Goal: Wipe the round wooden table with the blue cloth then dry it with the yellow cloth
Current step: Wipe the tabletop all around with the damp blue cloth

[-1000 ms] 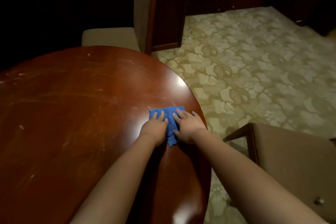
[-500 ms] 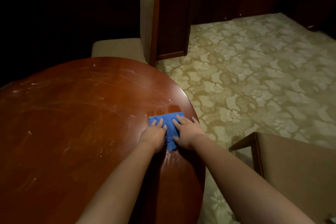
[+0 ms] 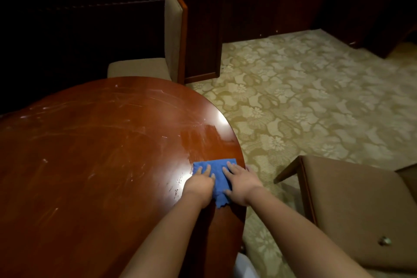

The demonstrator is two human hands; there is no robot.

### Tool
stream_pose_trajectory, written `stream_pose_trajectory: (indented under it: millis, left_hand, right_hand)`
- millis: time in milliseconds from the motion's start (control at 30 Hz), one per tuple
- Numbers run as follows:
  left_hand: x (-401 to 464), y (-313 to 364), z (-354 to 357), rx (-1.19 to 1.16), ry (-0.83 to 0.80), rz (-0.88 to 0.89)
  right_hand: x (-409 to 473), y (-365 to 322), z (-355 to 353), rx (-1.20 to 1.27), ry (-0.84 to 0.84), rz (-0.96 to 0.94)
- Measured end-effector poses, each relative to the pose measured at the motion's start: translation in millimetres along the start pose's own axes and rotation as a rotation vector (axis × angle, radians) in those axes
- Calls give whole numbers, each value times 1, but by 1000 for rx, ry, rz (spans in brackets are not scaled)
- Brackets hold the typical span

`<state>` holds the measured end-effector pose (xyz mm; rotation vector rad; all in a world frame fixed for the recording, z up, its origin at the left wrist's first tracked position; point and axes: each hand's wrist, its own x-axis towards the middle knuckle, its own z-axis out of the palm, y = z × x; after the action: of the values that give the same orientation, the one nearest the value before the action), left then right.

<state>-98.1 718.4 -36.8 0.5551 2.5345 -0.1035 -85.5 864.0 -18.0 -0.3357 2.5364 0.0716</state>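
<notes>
Round, glossy red-brown wooden bench (image 3: 90,165): scuffed and streaked over its wide left expanse, with a wet sheen now reaching farther up the right rim than half a second ago. Left hand (image 3: 199,184) and right hand (image 3: 241,181): both flat, fingers extended, pressing the crumpled blue cloth (image 3: 217,178), which lies at the bench's right edge as before, the right hand's outer fingers at the rim. Right of the edge: floral beige carpet (image 3: 316,108), then a brown upholstered chair (image 3: 352,205) near; a beige chair (image 3: 173,36) stands beyond the far rim.
</notes>
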Motion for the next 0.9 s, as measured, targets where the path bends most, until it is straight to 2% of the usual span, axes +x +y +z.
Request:
stream_pose_trajectory:
  millis: [333, 600, 900]
  left_hand:
    - [70, -12, -38, -91, 42, -78]
    - [125, -35, -87, -143, 42, -243]
    - [157, -66, -112, -210, 46, -373]
  right_hand:
    - [74, 44, -43, -85, 46, -62]
    - [157, 76, -97, -197, 27, -232]
    - [218, 78, -135, -234, 70, -374]
